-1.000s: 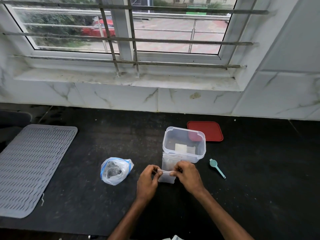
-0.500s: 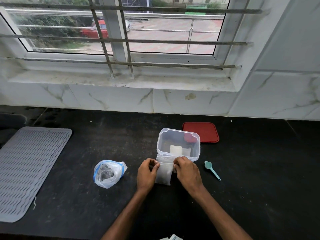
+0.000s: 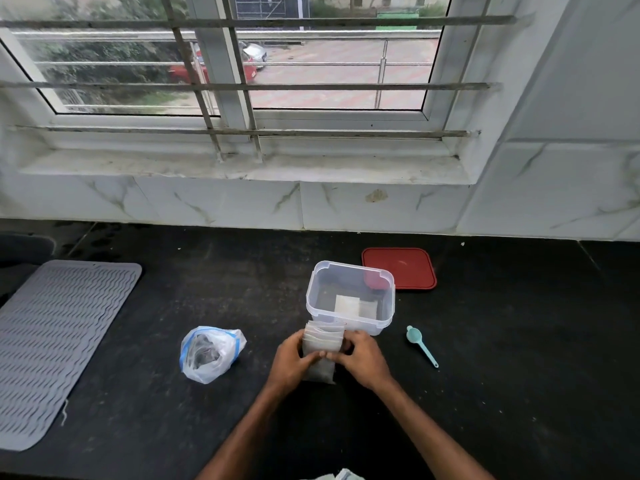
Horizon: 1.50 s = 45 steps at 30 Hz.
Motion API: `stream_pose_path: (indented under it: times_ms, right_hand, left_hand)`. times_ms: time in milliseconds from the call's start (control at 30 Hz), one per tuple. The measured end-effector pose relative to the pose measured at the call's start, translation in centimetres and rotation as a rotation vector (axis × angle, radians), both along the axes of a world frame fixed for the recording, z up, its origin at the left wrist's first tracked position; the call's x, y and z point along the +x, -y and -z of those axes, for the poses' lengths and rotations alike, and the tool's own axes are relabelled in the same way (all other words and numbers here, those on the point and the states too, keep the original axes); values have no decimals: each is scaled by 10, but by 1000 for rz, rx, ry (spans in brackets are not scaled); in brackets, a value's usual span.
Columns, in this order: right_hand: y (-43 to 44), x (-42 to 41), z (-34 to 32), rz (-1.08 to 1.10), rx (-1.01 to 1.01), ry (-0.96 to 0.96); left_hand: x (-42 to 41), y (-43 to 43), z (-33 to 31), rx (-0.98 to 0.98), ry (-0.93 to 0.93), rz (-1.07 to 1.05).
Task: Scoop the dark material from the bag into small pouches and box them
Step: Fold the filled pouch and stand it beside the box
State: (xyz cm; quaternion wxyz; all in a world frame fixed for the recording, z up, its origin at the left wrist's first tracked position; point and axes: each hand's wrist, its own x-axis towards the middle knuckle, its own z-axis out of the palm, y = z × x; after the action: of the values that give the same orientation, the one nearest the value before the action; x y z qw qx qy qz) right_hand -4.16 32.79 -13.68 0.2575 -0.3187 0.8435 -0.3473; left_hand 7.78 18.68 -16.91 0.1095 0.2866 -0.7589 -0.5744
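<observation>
While left hand (image 3: 294, 362) and right hand (image 3: 364, 358) clamp its sides, translucent pouch stack (image 3: 322, 342) sits on black counter (image 3: 519, 375) | clear rounded box (image 3: 350, 271) 12 o'clock | crinkled bag (image 3: 211, 353), dark contents, 9 o'clock

Black counter (image 3: 502, 358) right across, faint pale flecks in it. Over on the left, a grey mat (image 3: 52, 341), rows of wavy ridges all the way down. The bag (image 3: 227, 346): clear plastic gone milky white, a blue band round it, dark material (image 3: 202, 355) showing grey-black through. Centre, the stack of pouches (image 3: 322, 344), frosted white, greyer toward the bottom. Behind it the box (image 3: 341, 280), see-through and colourless, cream-white squares (image 3: 347, 303) on its floor. Red lid (image 3: 405, 268) beyond, solid colour, tinting one corner of the box pinkish red. Scoop (image 3: 420, 345) is pale teal. Wall tiles (image 3: 225, 206) are white marble, grey-green veins running through. Window bars (image 3: 311, 86) dull grey, and a red car (image 3: 181, 72) outside.
</observation>
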Motion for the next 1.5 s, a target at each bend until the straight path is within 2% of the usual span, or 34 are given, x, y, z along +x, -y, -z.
stream_pose_path:
  times_ms: [200,300,500,633,800,900,1033,1133,1300,1500]
  right_hand:
    - [2,0,-6,79,76,-114]
    - [5,3,-7,114,91,-196]
    - [5,4,-8,150,95,-243]
    - [-4,-1,-25,120,177,-342]
    - [6,-40,-67,128,99,-452]
    - [32,-79,-62,5,149,-419]
    - [60,-106,-41,-401,407,-497]
    - [70,-104,-31,-634,511,-556]
    - [70,-108,-30,-665,544,-614]
    - [58,-110,-38,-598,449,-713]
  left_hand:
    - [-8,-7,0,-74,7,-119]
    - [-13,-7,-3,-42,0,-113]
    - [-19,-5,-12,-37,7,-73]
    - [-14,2,-25,-17,37,-45]
    - [-9,9,-45,-214,-84,-333]
    - [-13,9,-60,-255,-111,-334]
    - [-15,0,-73,-305,-166,-302]
    - [-10,-7,-75,-323,-170,-278]
    - [0,-11,-75,-341,-148,-313]
    - [0,-21,-80,-348,-100,-343]
